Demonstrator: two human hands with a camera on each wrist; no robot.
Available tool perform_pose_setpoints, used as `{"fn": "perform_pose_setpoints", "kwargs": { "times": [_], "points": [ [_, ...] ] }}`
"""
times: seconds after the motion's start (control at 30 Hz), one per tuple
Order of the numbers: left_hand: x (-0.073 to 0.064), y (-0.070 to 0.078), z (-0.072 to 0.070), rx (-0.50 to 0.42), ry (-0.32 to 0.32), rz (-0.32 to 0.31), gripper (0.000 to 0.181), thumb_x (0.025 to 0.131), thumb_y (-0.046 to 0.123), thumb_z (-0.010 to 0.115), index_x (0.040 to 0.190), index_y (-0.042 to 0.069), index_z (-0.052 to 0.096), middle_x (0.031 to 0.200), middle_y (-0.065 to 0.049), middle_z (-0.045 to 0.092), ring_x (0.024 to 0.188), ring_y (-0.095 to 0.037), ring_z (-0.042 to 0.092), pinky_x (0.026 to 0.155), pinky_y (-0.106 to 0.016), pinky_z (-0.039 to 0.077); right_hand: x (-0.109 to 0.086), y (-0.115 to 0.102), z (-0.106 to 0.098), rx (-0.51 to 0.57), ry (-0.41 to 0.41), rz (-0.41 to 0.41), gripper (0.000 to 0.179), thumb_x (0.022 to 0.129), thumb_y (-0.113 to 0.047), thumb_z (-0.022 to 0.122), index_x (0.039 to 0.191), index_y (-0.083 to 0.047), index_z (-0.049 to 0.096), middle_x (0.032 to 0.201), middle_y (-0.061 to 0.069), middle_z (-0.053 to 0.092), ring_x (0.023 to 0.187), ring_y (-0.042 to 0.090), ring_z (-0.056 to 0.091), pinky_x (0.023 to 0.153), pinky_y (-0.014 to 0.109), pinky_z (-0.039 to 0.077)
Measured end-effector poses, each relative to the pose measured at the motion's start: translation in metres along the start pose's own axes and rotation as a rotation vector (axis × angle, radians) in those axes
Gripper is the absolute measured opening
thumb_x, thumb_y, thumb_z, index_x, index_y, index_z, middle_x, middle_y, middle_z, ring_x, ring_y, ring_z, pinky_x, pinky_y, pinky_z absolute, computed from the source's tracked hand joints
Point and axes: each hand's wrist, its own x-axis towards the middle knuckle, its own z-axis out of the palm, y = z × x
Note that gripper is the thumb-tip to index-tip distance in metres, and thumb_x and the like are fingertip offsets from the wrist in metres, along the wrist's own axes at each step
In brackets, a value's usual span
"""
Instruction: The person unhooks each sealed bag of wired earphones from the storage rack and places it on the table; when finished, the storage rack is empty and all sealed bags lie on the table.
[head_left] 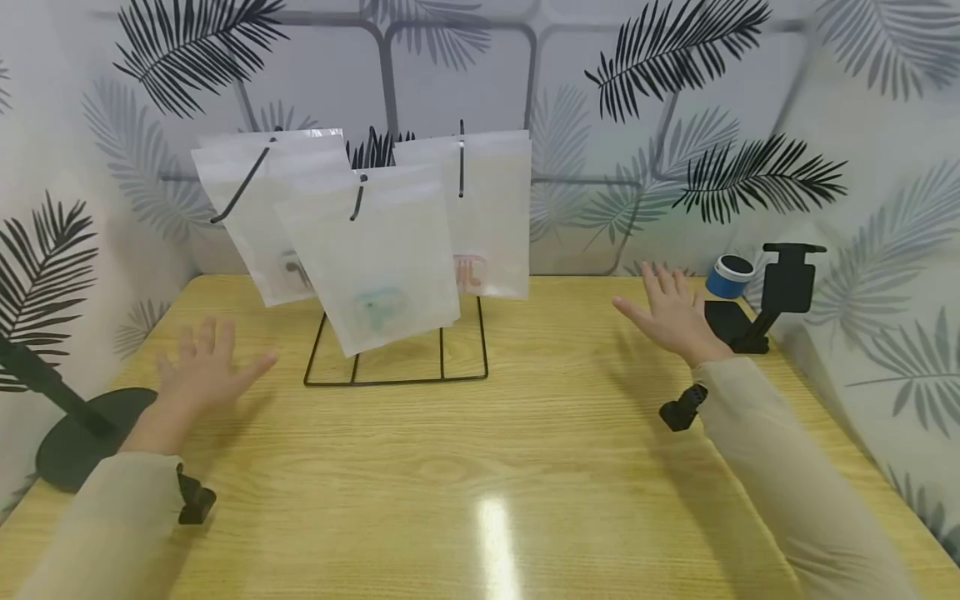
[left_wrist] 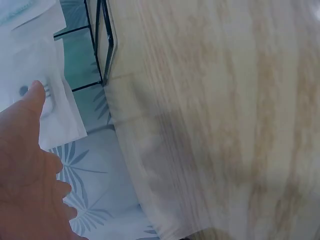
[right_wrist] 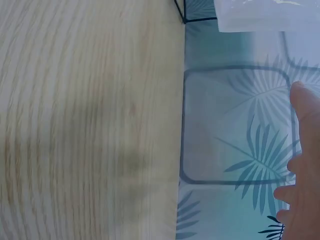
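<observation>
The left hand (head_left: 198,375) has its fingers spread wide and holds nothing; we see it over the desk (head_left: 450,450), between a round black base (head_left: 60,450) and the wire rack (head_left: 486,342). The right hand (head_left: 671,321) is also spread, with nothing in it, near a black stand (head_left: 787,287), and a blue container (head_left: 723,283) is behind this stand. On the hooks of the rack, between both hands, we find white packets (head_left: 382,258): the front one shows a blue-green patch, the right one a pinkish patch, the left one a dark patch.
</observation>
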Motion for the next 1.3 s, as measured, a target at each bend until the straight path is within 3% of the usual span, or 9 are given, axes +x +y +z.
{"fn": "perform_pose_setpoints", "kwargs": {
  "times": [0.3, 0.5, 0.67, 0.8, 1.07, 1.3],
  "points": [
    [0.005, 0.013, 0.006, 0.026, -0.041, 0.083, 0.098, 0.090, 0.065, 0.031, 0.143, -0.007, -0.008, 0.143, -0.034, -0.014, 0.127, -0.052, -0.016, 0.092, -0.073, -0.009, 0.012, -0.020, 0.001, 0.153, 0.089, -0.132, 0.082, 0.094, -0.054, 0.038, 0.148, -0.002, 0.003, 0.150, 0.023, 0.007, 0.135, 0.041, 0.002, 0.105, 0.060, 0.002],
    [0.010, 0.020, 0.011, 0.002, -0.056, 0.190, 0.090, 0.094, 0.056, 0.037, 0.144, -0.008, -0.002, 0.144, -0.035, -0.002, 0.129, -0.053, -0.004, 0.096, -0.071, 0.001, 0.023, -0.044, 0.000, 0.308, 0.051, -0.142, 0.084, 0.092, -0.057, 0.040, 0.149, -0.009, 0.002, 0.151, 0.018, 0.009, 0.137, 0.035, 0.009, 0.105, 0.057, 0.013],
    [0.016, 0.025, 0.016, -0.006, -0.053, 0.248, 0.086, 0.094, 0.052, 0.040, 0.144, -0.007, 0.002, 0.145, -0.035, 0.004, 0.130, -0.052, 0.003, 0.098, -0.069, 0.006, 0.031, -0.066, -0.002, 0.412, 0.067, -0.162, 0.081, 0.090, -0.059, 0.041, 0.149, -0.012, 0.010, 0.147, 0.019, 0.023, 0.132, 0.035, 0.025, 0.102, 0.055, 0.025],
    [0.019, 0.028, 0.018, -0.051, -0.061, 0.283, 0.083, 0.095, 0.043, 0.046, 0.145, -0.007, 0.002, 0.145, -0.034, 0.003, 0.131, -0.050, 0.003, 0.100, -0.066, 0.007, 0.038, -0.085, -0.004, 0.482, 0.114, -0.206, 0.072, 0.092, -0.050, 0.046, 0.147, -0.011, 0.020, 0.140, 0.019, 0.036, 0.127, 0.033, 0.034, 0.100, 0.052, 0.030],
    [0.021, 0.030, 0.024, -0.160, -0.131, 0.328, 0.088, 0.091, 0.046, 0.054, 0.145, -0.005, 0.007, 0.147, -0.029, 0.004, 0.132, -0.048, 0.002, 0.103, -0.062, 0.008, 0.056, -0.119, -0.003, 0.621, 0.248, -0.305, 0.054, 0.093, -0.028, 0.057, 0.138, -0.005, 0.038, 0.119, 0.016, 0.053, 0.111, 0.027, 0.050, 0.090, 0.043, 0.042],
    [0.024, 0.024, 0.034, -0.143, -0.175, 0.333, 0.092, 0.088, 0.049, 0.057, 0.145, -0.006, 0.010, 0.147, -0.031, 0.005, 0.132, -0.049, 0.005, 0.103, -0.062, 0.010, 0.071, -0.135, 0.006, 0.681, 0.304, -0.267, 0.054, 0.090, -0.026, 0.062, 0.135, -0.003, 0.042, 0.120, 0.016, 0.052, 0.108, 0.025, 0.051, 0.089, 0.040, 0.043]
  ]
}}
